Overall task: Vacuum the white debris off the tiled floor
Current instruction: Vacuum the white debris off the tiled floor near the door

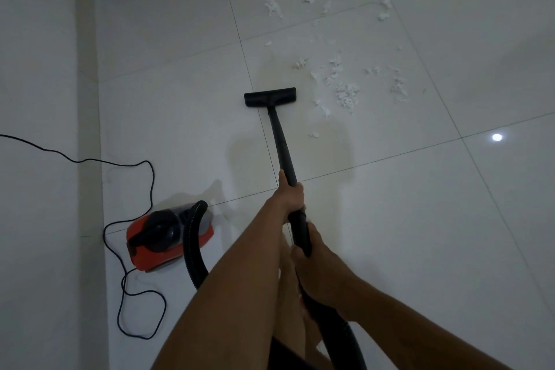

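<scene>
Tiled floor — white debris beside black nozzle, no legible markings

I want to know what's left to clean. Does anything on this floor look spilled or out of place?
Yes: white debris lies scattered right of the vacuum head and beyond it. The power cord loops loosely beside the red vacuum.

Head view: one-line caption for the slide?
Both hands, left hand ahead of right hand, grip the black vacuum wand; floor nozzle sits just left of the white debris on the tiled floor.
</scene>
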The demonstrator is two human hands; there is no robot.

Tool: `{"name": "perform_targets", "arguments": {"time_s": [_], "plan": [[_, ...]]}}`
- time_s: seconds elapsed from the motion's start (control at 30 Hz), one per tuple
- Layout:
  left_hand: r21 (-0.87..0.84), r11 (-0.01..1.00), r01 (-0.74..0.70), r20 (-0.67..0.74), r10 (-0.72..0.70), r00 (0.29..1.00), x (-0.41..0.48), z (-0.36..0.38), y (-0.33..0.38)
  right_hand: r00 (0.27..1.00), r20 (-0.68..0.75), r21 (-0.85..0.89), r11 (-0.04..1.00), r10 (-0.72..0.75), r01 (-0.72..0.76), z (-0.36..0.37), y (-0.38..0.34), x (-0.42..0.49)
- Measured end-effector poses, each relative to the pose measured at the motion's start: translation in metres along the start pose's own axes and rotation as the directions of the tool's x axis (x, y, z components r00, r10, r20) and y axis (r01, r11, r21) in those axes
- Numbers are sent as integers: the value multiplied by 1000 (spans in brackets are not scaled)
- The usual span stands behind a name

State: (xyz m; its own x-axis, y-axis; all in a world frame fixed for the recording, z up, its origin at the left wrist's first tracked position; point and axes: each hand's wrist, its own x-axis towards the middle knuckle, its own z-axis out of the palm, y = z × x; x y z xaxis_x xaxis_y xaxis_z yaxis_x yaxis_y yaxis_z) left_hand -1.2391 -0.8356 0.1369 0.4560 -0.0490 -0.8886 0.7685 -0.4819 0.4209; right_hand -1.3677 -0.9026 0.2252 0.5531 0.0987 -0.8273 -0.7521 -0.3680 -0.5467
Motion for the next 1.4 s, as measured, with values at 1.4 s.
{"name": "perform_targets", "arguments": {"time_s": [1.4], "plan": [[41,999,-31,29,30,999,164,-149,213,996,-68,33,998,62,-60,-76,-231,179]]}}
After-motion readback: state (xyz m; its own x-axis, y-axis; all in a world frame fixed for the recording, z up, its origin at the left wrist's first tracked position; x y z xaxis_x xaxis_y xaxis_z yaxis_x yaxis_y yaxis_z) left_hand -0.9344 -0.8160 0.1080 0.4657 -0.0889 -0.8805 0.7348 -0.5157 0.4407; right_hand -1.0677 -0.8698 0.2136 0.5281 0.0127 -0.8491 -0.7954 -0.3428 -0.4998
